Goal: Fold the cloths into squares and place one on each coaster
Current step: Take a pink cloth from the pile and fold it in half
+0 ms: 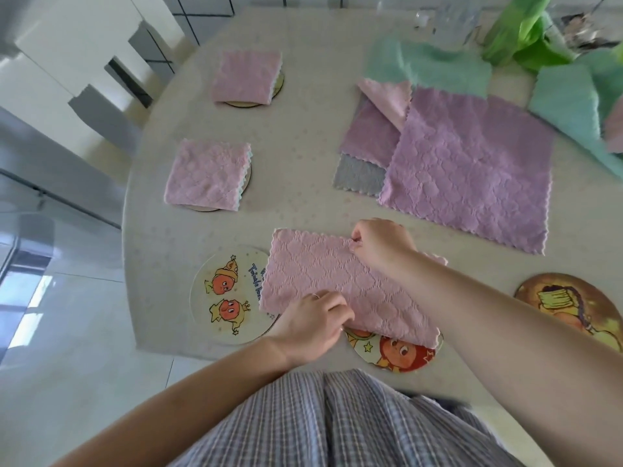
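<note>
A pink cloth (323, 274), folded once into a rectangle, lies near the table's front edge. My left hand (312, 326) pinches its near edge, and my right hand (381, 242) pinches its far edge. The cloth overlaps a white cartoon coaster (224, 294) on the left and partly covers a second cartoon coaster (394, 353) below it. A brown coaster (573, 305) lies bare at the right. Two folded pink squares (247, 77) (209, 173) rest on coasters at the left.
A flat purple cloth (472, 170) lies in the middle, over a pile of purple, pink and grey cloths (371, 136). Teal cloths (431, 67) lie behind it. A green plastic bag (526, 32) and clear glassware (451, 18) stand at the back. White chairs (84, 62) flank the left.
</note>
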### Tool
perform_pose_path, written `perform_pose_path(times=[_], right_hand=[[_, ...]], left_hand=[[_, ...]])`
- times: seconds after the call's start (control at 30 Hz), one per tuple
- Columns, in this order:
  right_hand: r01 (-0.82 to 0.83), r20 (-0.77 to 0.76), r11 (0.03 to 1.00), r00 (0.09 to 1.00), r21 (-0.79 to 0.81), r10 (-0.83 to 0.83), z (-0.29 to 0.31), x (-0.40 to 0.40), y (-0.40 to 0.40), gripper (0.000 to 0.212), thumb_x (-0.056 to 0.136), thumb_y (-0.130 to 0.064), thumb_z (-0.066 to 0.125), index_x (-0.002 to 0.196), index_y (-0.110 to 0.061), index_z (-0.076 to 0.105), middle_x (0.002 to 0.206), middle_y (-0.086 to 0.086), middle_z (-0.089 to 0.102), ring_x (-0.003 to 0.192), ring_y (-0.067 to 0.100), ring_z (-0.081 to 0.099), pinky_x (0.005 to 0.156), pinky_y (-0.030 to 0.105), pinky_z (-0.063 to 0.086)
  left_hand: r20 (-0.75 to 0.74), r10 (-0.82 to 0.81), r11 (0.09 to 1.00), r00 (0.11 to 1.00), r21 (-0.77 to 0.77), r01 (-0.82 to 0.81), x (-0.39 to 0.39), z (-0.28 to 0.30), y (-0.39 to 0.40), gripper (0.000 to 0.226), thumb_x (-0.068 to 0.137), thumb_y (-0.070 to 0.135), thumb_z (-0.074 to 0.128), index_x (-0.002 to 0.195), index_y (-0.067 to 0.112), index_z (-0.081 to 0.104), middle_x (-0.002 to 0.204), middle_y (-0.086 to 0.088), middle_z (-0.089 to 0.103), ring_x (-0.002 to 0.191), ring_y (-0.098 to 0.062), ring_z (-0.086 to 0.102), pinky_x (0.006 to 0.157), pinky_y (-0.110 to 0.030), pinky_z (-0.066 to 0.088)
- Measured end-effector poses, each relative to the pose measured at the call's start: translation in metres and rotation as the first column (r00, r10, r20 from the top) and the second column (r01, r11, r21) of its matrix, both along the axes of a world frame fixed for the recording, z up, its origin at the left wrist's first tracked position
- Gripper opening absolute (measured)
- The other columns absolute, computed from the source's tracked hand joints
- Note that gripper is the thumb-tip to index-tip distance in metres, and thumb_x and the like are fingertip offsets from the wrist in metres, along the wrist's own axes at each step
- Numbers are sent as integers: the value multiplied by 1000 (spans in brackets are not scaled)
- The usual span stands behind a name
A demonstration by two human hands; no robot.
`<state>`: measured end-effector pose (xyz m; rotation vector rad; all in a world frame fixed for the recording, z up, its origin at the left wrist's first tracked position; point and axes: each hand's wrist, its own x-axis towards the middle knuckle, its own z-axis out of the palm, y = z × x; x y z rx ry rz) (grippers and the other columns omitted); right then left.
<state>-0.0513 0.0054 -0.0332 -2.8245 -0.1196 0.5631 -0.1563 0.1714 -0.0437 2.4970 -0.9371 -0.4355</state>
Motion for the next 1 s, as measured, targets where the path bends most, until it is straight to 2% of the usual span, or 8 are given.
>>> perform_pose_path(times=[0.23, 0.33, 0.47, 0.67, 0.73, 0.8, 0.9, 1.0], right_hand=[[-35, -43, 999, 998, -12, 35, 0, -2, -4, 22, 89, -32, 55, 92, -15, 68, 90, 3, 67, 90, 25, 62, 70, 30, 45], [29, -35, 989, 999, 146, -24, 7, -6, -11, 17, 86, -29, 56, 95, -17, 64, 93, -1, 57, 88, 20, 55, 68, 28, 38], [91, -43, 928, 996, 360, -81, 22, -16, -17, 5, 88, -25, 54, 84, -22, 53, 78, -5, 57, 74, 16, 53, 60, 29, 37], [88, 3, 845, 994, 528, -105, 44, -34, -25, 23, 94, -25, 49, 72, -26, 42, 62, -7, 45, 52, 5, 37, 52, 22, 31], [115, 2, 814, 990, 570, -141, 47, -43, -24, 23, 95, -24, 48, 73, -25, 41, 61, -7, 43, 52, 5, 36, 52, 22, 30], [181, -28, 787, 979, 590, -204, 45, -54, -20, 19, 96, -26, 46, 77, -26, 43, 62, -6, 46, 53, 8, 39, 53, 26, 33], [351, -104, 730, 927, 587, -361, 37, -72, -11, 13, 96, -28, 44, 84, -24, 46, 66, -5, 51, 54, 12, 42, 53, 31, 34], [524, -176, 659, 836, 540, -520, 33, -87, -1, 15, 97, -30, 42, 98, -16, 49, 70, -6, 51, 58, 14, 44, 49, 24, 31]], left_hand=[[39, 8, 1000, 999, 25, -9, 1, 0, -6, 22, 90, 14, 49, 107, 13, 62, 109, -1, 60, 102, -19, 54, 90, -36, 45], [56, 46, 999, 997, -18, -45, -1, 2, -3, 22, 89, 15, 51, 107, 16, 64, 108, 1, 62, 101, -16, 56, 92, -34, 45], [118, 158, 982, 980, -120, -144, -7, 14, 8, 21, 80, 11, 65, 99, 20, 69, 92, 5, 65, 80, -9, 61, 75, -25, 50], [-47, 464, 847, 885, -271, -458, -12, 26, 36, 13, 84, 13, 64, 90, 24, 68, 88, 17, 51, 67, 3, 50, 63, -10, 42], [-286, 579, 711, 763, -281, -645, -14, 32, 38, 13, 87, 12, 58, 88, 23, 66, 84, 19, 53, 65, -1, 49, 61, -9, 38], [-640, 561, 506, 525, -236, -830, -14, 36, 39, 16, 91, 10, 53, 94, 18, 66, 73, 16, 56, 59, -10, 43, 57, -15, 34], [-952, 257, 179, 164, -120, -977, -14, 37, 37, 17, 93, 6, 49, 98, 12, 64, 71, -3, 50, 63, -18, 42, 75, -35, 41], [-1000, -19, 6, -2, 2, -1000, -16, 40, 30, 21, 95, 9, 45, 106, 12, 62, 81, -8, 63, 68, -17, 56, 72, -37, 50]])
